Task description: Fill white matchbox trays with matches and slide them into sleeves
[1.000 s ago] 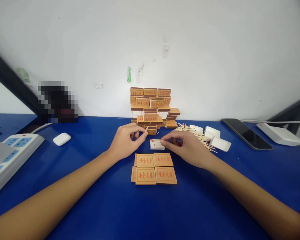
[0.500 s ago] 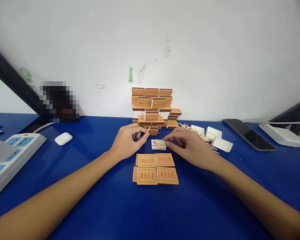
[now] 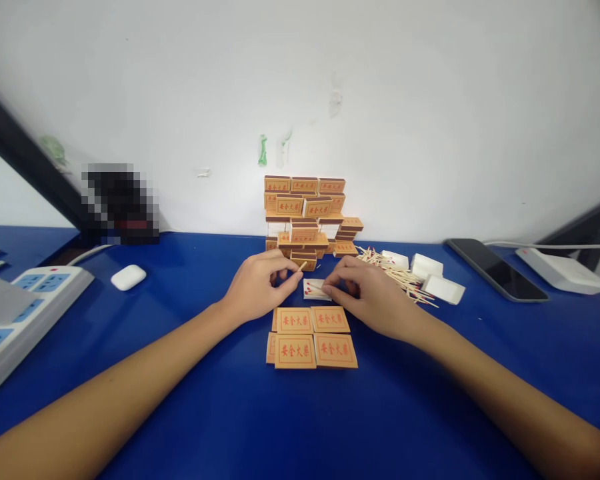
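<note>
My left hand [image 3: 267, 283] pinches a matchstick [image 3: 303, 266] between thumb and forefinger, just left of and above a small white matchbox tray [image 3: 316, 298]. A few red-tipped matches lie in that tray. My right hand [image 3: 363, 290] reaches over the tray's right side, thumb and forefinger closed on a match [image 3: 321, 288] at its edge; the other fingers are curled and partly hidden. In front of the tray, orange matchbox sleeves [image 3: 296, 351] with red characters lie flat in two rows. A stack of matchboxes [image 3: 304, 232] rises behind both hands against the wall.
Loose matches [image 3: 397, 273] are heaped right of the stack, beside several white trays [image 3: 445, 289]. Farther right lie a phone [image 3: 495, 270] and a white box [image 3: 563, 270]. On the left are a white earbud case [image 3: 129, 277] and a power strip [image 3: 40, 313].
My right hand has shifted slightly left, its fingertips now farther over the tray. My left hand, still holding its matchstick, has edged slightly right. More of the loose match heap shows.
</note>
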A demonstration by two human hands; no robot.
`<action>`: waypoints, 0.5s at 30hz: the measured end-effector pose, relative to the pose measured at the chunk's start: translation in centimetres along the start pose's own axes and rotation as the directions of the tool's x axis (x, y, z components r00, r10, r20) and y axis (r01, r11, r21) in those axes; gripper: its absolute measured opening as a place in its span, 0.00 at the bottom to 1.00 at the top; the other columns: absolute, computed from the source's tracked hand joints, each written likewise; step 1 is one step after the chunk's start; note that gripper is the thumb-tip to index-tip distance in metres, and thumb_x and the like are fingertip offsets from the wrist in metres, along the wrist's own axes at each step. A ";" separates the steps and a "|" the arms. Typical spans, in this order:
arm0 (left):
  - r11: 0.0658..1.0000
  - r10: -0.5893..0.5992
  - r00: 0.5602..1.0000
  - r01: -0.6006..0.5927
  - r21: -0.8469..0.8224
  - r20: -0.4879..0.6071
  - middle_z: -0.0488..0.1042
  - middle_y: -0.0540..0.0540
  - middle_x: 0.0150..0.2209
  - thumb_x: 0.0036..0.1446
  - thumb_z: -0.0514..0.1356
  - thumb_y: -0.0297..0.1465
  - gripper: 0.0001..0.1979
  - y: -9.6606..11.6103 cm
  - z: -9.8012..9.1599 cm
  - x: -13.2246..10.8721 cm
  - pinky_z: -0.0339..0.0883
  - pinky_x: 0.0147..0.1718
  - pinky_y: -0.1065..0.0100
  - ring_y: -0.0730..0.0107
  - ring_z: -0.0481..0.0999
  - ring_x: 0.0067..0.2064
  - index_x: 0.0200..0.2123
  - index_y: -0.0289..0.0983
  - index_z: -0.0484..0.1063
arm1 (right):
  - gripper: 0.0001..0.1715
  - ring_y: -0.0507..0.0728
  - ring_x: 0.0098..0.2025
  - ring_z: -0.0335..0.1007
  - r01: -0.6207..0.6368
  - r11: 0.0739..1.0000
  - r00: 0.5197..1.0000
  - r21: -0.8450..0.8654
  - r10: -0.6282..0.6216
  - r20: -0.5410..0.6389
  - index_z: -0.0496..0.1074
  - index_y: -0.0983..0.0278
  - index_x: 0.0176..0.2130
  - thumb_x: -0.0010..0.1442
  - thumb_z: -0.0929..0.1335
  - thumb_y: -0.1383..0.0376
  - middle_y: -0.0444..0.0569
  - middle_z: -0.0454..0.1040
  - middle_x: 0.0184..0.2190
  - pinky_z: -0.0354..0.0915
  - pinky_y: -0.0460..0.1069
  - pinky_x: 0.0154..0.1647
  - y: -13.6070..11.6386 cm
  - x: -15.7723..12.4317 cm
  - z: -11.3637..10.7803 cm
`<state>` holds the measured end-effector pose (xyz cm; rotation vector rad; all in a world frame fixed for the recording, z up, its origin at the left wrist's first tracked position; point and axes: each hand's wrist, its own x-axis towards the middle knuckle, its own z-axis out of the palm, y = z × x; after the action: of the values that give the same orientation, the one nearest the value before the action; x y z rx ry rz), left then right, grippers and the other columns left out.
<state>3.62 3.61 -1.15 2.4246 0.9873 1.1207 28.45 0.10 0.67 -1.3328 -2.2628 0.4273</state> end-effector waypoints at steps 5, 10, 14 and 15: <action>1.000 -0.007 0.999 0.007 -0.005 0.031 0.80 0.46 0.34 0.66 0.64 0.32 0.07 0.0 0.1 0.0 0.65 0.28 0.68 0.72 0.71 0.27 0.38 0.37 0.82 | 0.13 0.55 0.33 0.66 0.008 1.000 1.000 0.022 -0.008 -0.003 0.82 0.59 0.37 0.71 0.68 0.62 0.48 0.73 0.34 0.62 0.53 0.35 -0.1 0.1 0.3; 1.000 -0.009 0.999 0.009 0.003 0.043 0.81 0.46 0.34 0.67 0.64 0.32 0.07 0.0 0.1 0.0 0.66 0.29 0.68 0.72 0.71 0.27 0.38 0.37 0.83 | 0.10 0.55 0.32 0.65 0.008 1.000 1.000 0.021 -0.008 0.009 0.83 0.58 0.39 0.69 0.70 0.60 0.47 0.71 0.34 0.62 0.53 0.35 0.1 0.1 -0.2; 1.000 -0.004 0.999 0.004 -0.004 0.039 0.81 0.46 0.35 0.67 0.64 0.31 0.06 -0.1 0.1 0.0 0.65 0.29 0.68 0.73 0.71 0.28 0.39 0.37 0.83 | 0.10 0.55 0.32 0.65 -0.026 0.999 0.999 0.032 0.025 0.028 0.82 0.59 0.36 0.68 0.70 0.62 0.47 0.71 0.34 0.62 0.53 0.34 -0.1 0.1 -0.1; 1.000 0.000 0.999 0.000 -0.005 0.040 0.81 0.46 0.35 0.67 0.64 0.31 0.06 -0.1 0.1 0.0 0.65 0.28 0.68 0.72 0.71 0.28 0.39 0.37 0.83 | 0.10 0.55 0.31 0.65 -0.029 0.999 0.999 0.046 0.028 0.026 0.81 0.60 0.35 0.68 0.70 0.63 0.47 0.71 0.34 0.62 0.52 0.34 -0.2 0.1 -0.1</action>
<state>3.66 3.67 -1.22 2.4335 0.9705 1.0688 28.31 0.13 0.82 -1.3445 -2.2429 0.5063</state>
